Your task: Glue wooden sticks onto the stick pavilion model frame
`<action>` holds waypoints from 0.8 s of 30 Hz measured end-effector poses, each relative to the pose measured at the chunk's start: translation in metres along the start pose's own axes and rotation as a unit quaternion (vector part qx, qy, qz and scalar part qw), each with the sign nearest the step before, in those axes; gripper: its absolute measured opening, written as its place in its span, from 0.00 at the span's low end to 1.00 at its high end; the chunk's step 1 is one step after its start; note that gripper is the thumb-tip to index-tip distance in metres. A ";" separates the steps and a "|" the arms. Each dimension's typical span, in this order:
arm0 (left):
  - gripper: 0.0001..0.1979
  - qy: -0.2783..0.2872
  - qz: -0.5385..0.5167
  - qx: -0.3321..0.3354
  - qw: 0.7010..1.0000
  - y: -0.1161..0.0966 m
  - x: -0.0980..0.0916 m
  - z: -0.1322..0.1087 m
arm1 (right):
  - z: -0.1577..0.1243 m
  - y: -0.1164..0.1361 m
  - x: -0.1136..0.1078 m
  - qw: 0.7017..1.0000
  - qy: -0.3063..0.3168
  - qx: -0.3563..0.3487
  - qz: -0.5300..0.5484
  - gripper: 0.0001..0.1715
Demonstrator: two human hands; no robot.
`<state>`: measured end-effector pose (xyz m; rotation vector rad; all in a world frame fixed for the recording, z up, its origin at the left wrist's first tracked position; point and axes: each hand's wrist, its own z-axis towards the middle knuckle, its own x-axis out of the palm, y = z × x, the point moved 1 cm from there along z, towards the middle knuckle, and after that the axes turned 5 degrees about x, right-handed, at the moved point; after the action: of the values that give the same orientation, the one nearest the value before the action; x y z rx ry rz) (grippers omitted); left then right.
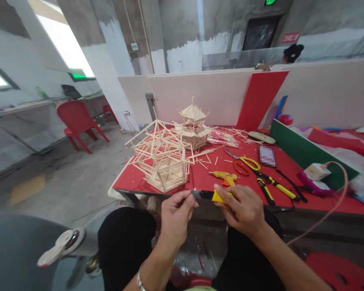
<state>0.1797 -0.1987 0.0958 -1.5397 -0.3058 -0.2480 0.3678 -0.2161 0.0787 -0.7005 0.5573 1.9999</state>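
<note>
Right hand [244, 208] clamped round yellow handle of utility knife [210, 195], wrist bent inward, blade pointing left, likely to keep edge off body. Left hand [176, 214] has thumb and forefinger pinched shut at blade tip, probably steadying it; anything between them, cannot tell. Knife level above lap. Glue gun [224, 177] just beyond grip, stick pavilion [162, 161] beyond-left.

You've got two stick models on your red table [133, 178], small pagoda [193, 127] just behind the bigger pavilion frame [162, 161]. Yellow glue gun [224, 177] and scissors [245, 163] sit nearby, and a red chair [77, 121] stands off left.
</note>
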 end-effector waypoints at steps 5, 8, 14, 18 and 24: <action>0.14 0.008 0.014 -0.019 1.000 -0.008 -0.008 -0.009 | -0.006 -0.020 -0.007 0.998 0.016 0.029 -0.045 0.24; 0.15 -0.043 0.038 -0.027 0.998 -0.015 -0.028 -0.017 | -0.008 -0.073 -0.035 0.943 -0.130 0.238 -0.193 0.24; 0.15 -0.024 0.002 -0.033 0.999 -0.014 -0.021 -0.015 | 0.012 -0.071 -0.053 0.964 -0.128 0.229 -0.051 0.25; 0.15 -0.014 -0.006 -0.031 0.999 -0.010 -0.009 -0.010 | 0.010 0.008 -0.021 0.986 0.025 0.129 0.105 0.25; 0.12 -0.004 0.050 0.015 0.999 -0.004 -0.023 -0.012 | 0.001 0.036 -0.003 0.988 0.058 0.098 0.105 0.21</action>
<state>0.1574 -0.2111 0.0916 -1.5226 -0.2376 -0.1576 0.3375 -0.2345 0.0855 -0.6611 0.9160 2.0716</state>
